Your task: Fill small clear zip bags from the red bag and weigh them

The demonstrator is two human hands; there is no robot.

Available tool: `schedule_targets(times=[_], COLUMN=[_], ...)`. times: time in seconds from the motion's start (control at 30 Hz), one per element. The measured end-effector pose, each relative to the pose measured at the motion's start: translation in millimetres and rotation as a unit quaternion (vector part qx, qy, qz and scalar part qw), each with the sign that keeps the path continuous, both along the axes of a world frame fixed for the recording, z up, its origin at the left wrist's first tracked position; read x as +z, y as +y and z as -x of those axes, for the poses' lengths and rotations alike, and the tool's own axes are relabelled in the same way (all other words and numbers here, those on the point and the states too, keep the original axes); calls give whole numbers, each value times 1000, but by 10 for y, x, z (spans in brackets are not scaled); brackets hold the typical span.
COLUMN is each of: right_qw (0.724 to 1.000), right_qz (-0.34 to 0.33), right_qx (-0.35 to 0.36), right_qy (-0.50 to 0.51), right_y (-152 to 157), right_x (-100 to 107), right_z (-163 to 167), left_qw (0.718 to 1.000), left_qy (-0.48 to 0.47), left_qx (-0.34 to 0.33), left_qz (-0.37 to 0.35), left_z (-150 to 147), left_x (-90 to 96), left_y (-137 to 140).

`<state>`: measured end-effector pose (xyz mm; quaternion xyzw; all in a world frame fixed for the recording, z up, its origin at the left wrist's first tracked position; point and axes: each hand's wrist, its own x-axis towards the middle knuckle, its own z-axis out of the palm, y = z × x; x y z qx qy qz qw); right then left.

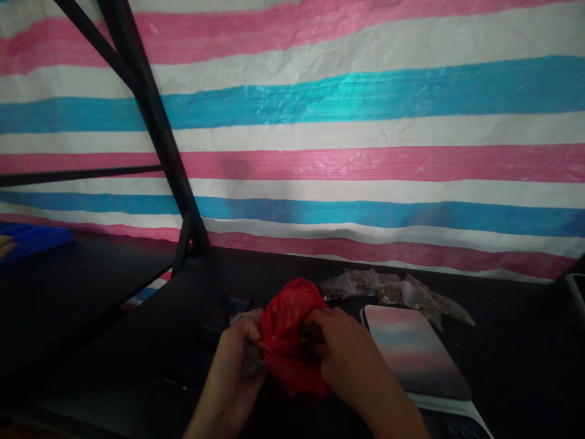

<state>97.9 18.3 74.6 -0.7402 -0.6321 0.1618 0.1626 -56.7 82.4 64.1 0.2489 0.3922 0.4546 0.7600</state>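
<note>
A crumpled red plastic bag [290, 323] is between my two hands, just over the black tabletop. My left hand [240, 347] is closed on the bag's left side, thumb on top. Something clear and crinkled, like a small plastic bag, shows under and behind those fingers. At the right side of the red bag, my right hand [340, 350] has its fingers curled at the bag's dark opening and touching its edge. Whatever lies inside the opening is too dark to make out. To the right of my right hand sits a flat digital scale [415, 350] with a shiny plate.
Several clear zip bags [393, 291] with brown contents lie behind the scale. A black metal frame post [158, 128] rises at the left, before a striped plastic sheet [347, 164]. At far left, another person's hand [6, 246] is beside a blue tray [39, 238].
</note>
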Motion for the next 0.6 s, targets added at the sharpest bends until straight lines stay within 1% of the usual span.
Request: schedule_targets(times=[0.1,0.2,0.27,0.33,0.4,0.47,0.53,0.6], right_qw=[999,995,991,986,984,986,988,990], right_qz=[-14,-29,-23,-16,-19,-20,-15,-11], right_qx=[-11,-20,-14,-5,-7,-18,-27,-31], right_qy=[34,90,133,164,175,167,150,137], right_y=[-6,-15,-22,-31,-40,-50,-63,-79], right_x=[-37,-71,-83,-87,-88,-90,-90,-84], right_z=[-36,-69,-93,-126,-169,-217,-261,-293], left_qw=[1000,1000,1000,999,996,988,969,943], left_qy=[-13,-12,-4,12,32,69,131,181], left_qx=[-10,-16,-14,5,42,82,115,144], left_qz=[6,1,-13,-36,-65,-110,-175,-237], left_z=[16,14,17,27,44,69,106,155], left_x=[4,-28,-70,-111,-131,-119,-76,-10], left_y=[25,42,65,93,112,112,93,56])
